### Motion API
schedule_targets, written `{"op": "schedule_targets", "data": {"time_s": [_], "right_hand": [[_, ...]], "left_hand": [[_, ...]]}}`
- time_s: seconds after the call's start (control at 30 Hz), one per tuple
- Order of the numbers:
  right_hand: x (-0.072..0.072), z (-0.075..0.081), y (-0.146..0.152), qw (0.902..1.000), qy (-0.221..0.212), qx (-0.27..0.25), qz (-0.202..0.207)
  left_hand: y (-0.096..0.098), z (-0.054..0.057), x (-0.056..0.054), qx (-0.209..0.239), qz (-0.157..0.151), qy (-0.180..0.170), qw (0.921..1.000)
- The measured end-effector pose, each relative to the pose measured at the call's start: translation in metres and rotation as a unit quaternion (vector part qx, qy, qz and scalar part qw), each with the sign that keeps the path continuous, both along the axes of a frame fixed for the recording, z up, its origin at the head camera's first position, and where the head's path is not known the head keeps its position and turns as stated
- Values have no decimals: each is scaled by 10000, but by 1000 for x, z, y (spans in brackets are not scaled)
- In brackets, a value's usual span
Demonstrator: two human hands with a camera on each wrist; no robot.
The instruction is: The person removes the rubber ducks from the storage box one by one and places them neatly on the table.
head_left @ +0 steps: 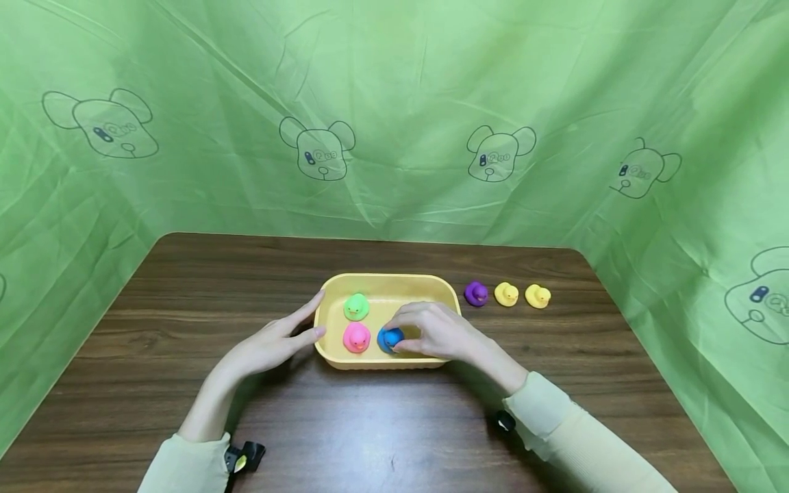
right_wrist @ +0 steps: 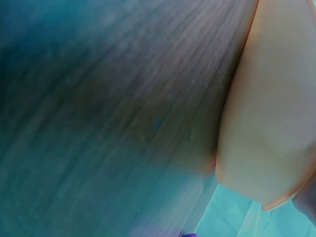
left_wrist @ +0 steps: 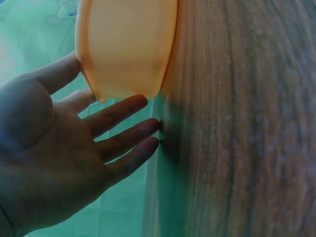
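- We see the right hand (head_left: 434, 330) with thumb and fingers drawn in on either side of the blue duck (head_left: 388, 339), pinching it inside the yellow tray (head_left: 394, 362), near the middle of its front side.
- The hand covers part of that duck, so we cannot make out its whole outline or whether it touches the tray floor.
- The left hand (head_left: 261, 349) has its fingers spread and fairly straight; its thumb and a finger touch the tray's left end, and it grasps nothing.
- In the head view its lower fingers are hard to separate; the left wrist view shows them reaching under the rim.
- The right wrist view cuts off most of its hand, leaving a dark bit at the right edge; the tray's outer wall fills that side, and a purple sliver at the bottom is too small to name surely.
- In the tray, the green duck (head_left: 356, 307) sits behind the pink duck (head_left: 356, 338), both left of the blue one.
- Right of the tray, the purple duck (head_left: 477, 294) and two yellow ducks (head_left: 507, 294) stand in a row.
- We have wide wood on the table (head_left: 370, 424) before the tray; the green cloth (head_left: 394, 82) borders the table's back and sides.
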State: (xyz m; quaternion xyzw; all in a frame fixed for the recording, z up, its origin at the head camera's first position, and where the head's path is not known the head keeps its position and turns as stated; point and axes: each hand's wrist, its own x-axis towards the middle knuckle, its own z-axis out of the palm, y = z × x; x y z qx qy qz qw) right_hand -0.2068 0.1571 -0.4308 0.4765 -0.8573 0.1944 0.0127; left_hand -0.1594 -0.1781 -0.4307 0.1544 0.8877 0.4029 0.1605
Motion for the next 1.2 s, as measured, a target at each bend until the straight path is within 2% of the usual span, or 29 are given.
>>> {"op": "schedule_targets", "data": {"time_s": [0.17,0.57,1.2], "right_hand": [[0,0,0,10000,-94,5,15],[-1,-3,-1,9999,6,15,154],[-1,-3,1,9999,109,-75,7]], "left_hand": [[1,0,0,-20,4,38,10000],[1,0,0,-2,-7,53,10000],[1,1,1,60,-21,43,10000]]}}
